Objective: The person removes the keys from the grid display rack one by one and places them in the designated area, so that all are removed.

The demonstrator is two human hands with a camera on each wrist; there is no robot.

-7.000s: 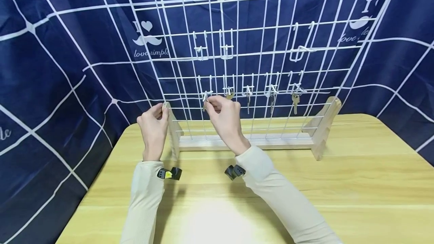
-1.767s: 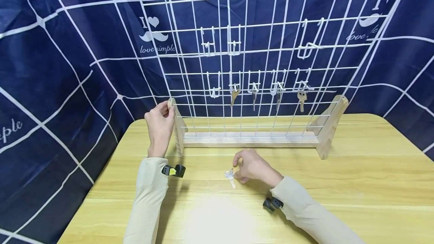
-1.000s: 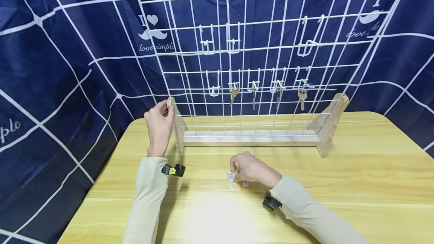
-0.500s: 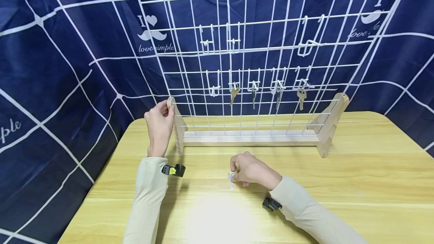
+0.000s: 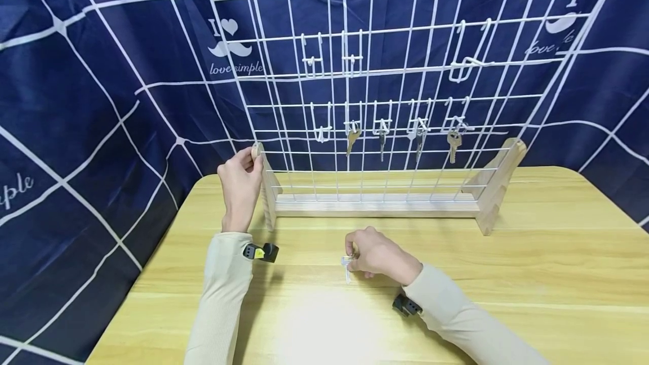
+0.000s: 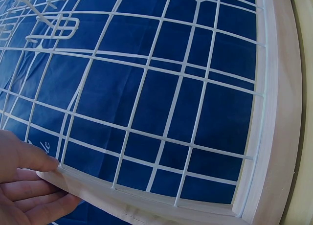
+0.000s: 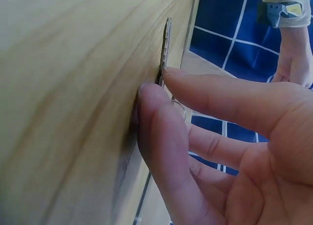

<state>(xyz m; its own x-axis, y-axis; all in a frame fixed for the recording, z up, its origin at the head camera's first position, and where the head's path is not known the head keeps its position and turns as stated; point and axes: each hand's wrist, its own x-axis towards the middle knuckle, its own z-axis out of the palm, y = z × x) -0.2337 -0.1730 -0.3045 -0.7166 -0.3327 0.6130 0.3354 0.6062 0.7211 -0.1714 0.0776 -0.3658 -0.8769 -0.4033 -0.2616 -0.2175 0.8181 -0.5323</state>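
Silver-coloured metal key (image 5: 347, 276) sits between the thumb and forefinger of the right hand (image 5: 377, 253), pinched close, with its blade pointing back toward the person. I can't tell whether it touches the pale yellow wood-grained table (image 5: 547, 263) just under it. A thin round metal ring (image 7: 181, 109) shows beside those fingertips. Farther over, the left hand (image 5: 240, 180) has its thumb and fingers closed on the top of a pale wooden end support (image 5: 267, 201). That support and its twin on the other side (image 5: 499, 185) carry a white wire grid rack (image 5: 289, 105) behind the key. On its lower row of white hooks hang a brass-coloured key (image 5: 352, 142) and, to its right, more keys (image 5: 454, 145). Behind everything hangs navy cloth (image 5: 101, 128) with white lines.
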